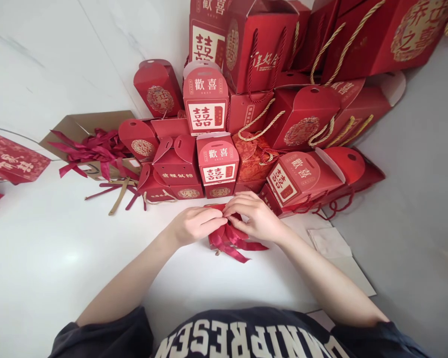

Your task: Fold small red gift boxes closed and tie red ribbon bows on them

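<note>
A small red gift box (213,241) stands on the white table in front of me, partly covered by my hands. Dark red satin ribbon (234,237) lies over its top, with loose tails hanging toward me. My left hand (197,224) comes in from the left, its fingers pinched on the ribbon at the top of the box. From the right, my right hand (254,215) pinches the ribbon too, thumb and fingertips meeting close to the left fingertips. The exact spot between the fingertips is hidden.
Stacked red gift boxes (218,164) with rope handles line the back and right. At the back left, a cardboard box (117,119) holds many red ribbons (100,144), with loose strips (117,199) before it. Red printed packaging (15,156) lies far left; a white booklet (334,243) lies right.
</note>
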Available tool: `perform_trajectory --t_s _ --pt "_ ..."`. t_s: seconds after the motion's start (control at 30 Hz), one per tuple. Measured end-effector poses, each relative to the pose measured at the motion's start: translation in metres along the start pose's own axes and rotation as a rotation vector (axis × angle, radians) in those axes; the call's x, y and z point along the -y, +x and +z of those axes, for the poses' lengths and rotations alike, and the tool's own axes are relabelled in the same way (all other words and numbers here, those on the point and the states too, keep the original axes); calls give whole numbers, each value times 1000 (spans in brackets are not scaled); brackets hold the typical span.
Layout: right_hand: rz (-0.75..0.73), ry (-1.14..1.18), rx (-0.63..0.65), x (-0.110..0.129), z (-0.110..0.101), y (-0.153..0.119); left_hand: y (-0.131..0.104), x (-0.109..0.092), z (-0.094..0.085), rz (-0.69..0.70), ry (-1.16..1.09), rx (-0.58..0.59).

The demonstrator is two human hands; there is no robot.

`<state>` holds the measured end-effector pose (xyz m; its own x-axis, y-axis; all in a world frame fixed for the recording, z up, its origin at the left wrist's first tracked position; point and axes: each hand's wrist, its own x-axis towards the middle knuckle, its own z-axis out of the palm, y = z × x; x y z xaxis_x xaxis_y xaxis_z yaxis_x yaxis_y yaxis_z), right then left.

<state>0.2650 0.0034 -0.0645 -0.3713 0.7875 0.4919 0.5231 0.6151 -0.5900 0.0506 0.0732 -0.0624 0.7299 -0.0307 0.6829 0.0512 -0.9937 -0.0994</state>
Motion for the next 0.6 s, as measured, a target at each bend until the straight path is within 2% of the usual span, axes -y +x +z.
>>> perform_trajectory --t_s 0.27,0.43,0.6 --pt "-56 -80 94 0 -8 0 10 -5 -10 68 73 16" --pt "-44 -96 14 3 -9 0 9 -5 -8 50 69 17" --pt "-44 0 28 1 -3 -2 6 -5 -4 33 42 3"
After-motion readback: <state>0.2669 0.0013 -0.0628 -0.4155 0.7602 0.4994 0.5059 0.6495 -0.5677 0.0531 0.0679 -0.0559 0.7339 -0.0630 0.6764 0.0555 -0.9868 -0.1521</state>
